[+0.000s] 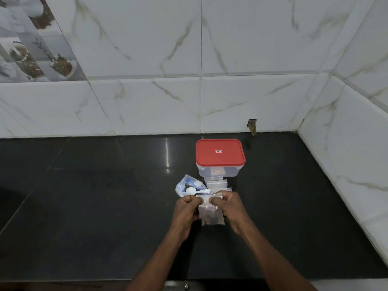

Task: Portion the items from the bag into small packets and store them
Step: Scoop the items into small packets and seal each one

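A small clear packet (210,215) with dark contents in its lower half hangs between my hands above the counter. My left hand (185,211) pinches its top left edge and my right hand (230,206) pinches its top right edge. Just behind my hands lies a clear bag (185,185) with blue print, and a white plastic spoon (194,191) rests on it. Several small clear packets (216,183) lie stacked beside the bag. Behind them stands a clear plastic box (218,171) with a red lid (220,152) shut on it.
The black polished counter (94,206) runs to a white marble-tiled back wall (147,101) and a tiled side wall (344,154) on the right. A small hole in the tile (252,124) sits behind the box.
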